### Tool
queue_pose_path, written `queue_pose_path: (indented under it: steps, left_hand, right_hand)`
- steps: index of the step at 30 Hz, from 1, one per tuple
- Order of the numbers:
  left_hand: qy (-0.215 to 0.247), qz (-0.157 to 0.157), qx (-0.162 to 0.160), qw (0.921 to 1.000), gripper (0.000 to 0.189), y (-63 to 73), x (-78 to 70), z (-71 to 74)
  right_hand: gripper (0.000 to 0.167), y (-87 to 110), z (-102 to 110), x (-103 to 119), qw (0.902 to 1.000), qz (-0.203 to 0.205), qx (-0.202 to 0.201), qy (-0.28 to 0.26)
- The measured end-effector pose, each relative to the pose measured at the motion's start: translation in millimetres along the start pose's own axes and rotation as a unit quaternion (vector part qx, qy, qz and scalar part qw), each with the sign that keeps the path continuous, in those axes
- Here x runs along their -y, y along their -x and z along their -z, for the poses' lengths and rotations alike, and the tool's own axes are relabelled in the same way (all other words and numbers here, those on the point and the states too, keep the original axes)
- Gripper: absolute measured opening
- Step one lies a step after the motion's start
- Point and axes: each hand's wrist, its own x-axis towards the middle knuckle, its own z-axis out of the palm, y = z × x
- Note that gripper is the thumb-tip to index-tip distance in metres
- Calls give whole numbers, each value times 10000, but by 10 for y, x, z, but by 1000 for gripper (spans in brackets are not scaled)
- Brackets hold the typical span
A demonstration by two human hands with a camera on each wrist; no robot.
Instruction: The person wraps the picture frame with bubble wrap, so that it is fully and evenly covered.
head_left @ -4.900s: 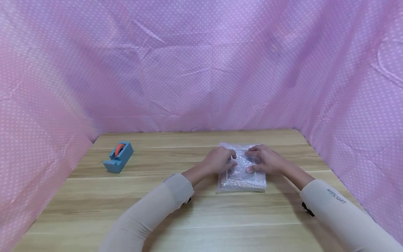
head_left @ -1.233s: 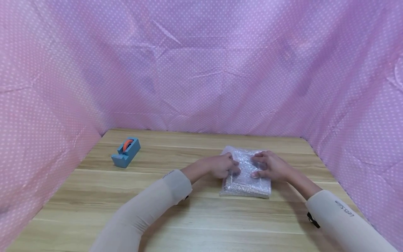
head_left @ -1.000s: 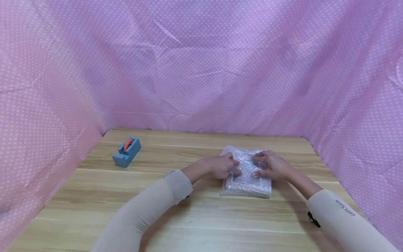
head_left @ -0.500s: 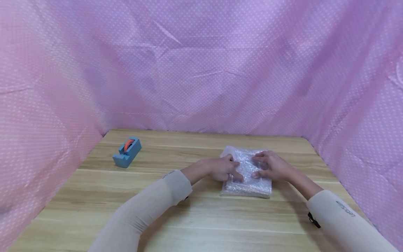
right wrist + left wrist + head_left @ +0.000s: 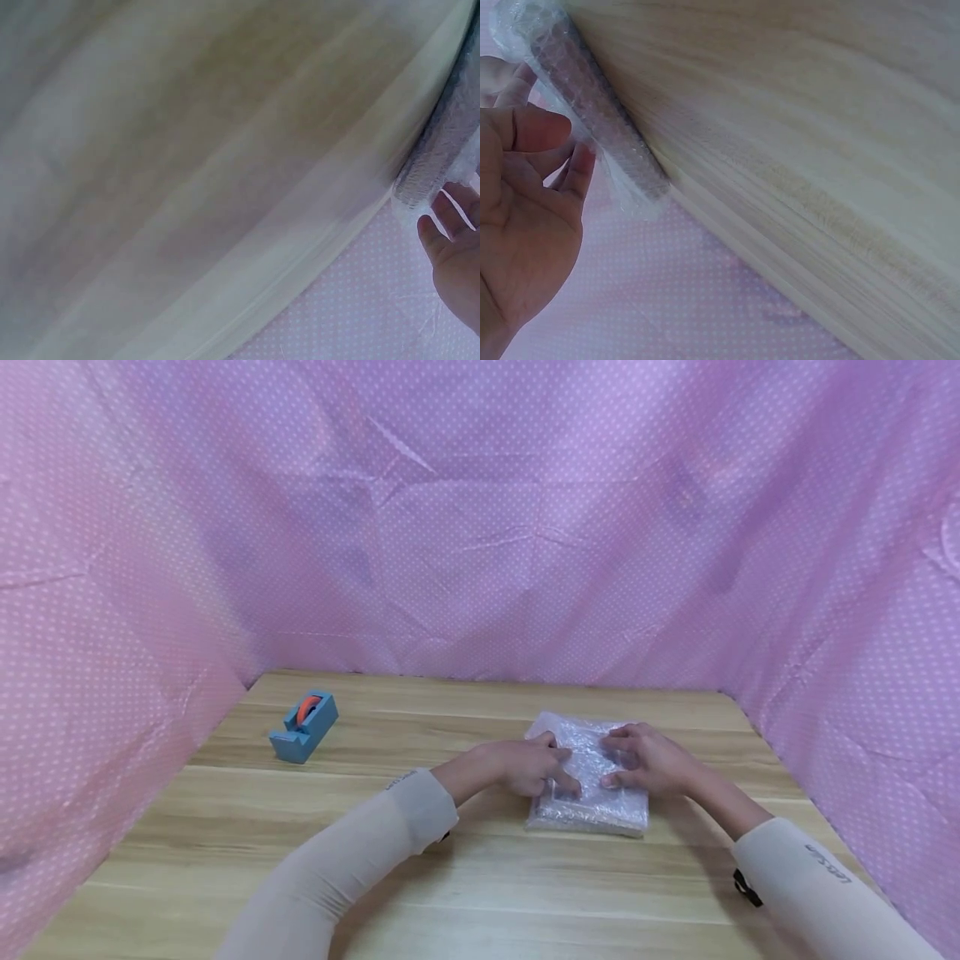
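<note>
A flat, rectangular package in clear bubble wrap (image 5: 588, 810) lies right of centre on the wooden table; what is inside is blurred by the wrap. From the left, my left hand (image 5: 525, 767) rests its fingers and thumb on the top face, spread apart. My right hand (image 5: 651, 762) touches the wrap from the right side, fingers slightly bent and thumb nearer me. In the left wrist view the left hand (image 5: 529, 202) reaches over the package's thick edge (image 5: 592, 97). The right wrist view catches the right hand's fingertips (image 5: 426, 225) by the wrapped corner (image 5: 420, 184).
A blue tape dispenser (image 5: 300, 739) with an orange roll (image 5: 306, 708) stands at the left of the table (image 5: 420, 727). Pink dotted cloth (image 5: 480, 560) hangs behind the table and along both sides.
My left thumb has slid toward me along the wrap, away from the other fingers. The right hand stays nearly in place. Over the longer span, the head view has shifted slightly.
</note>
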Motion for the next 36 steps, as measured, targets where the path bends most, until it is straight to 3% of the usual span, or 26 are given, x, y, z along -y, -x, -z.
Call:
queue_pose_path:
  steps: [11, 24, 31, 36]
  left_hand:
    - [-442, -28, -128, 9989, 55, -14, 7, 20]
    - [-85, -207, -628, 9978, 37, 18, 72, 41]
    - [-21, -219, -861, 9960, 38, 178, 137, 50]
    - [110, 316, -1137, 9930, 40, 432, 233, 19]
  right_hand:
    - [75, 28, 92, 3, 9990, 224, 189, 326]
    - [67, 19, 195, -6, 9991, 346, -89, 240]
    - [67, 8, 219, 123, 9991, 222, -229, 281]
    - [65, 21, 235, 236, 9983, -64, -366, 442]
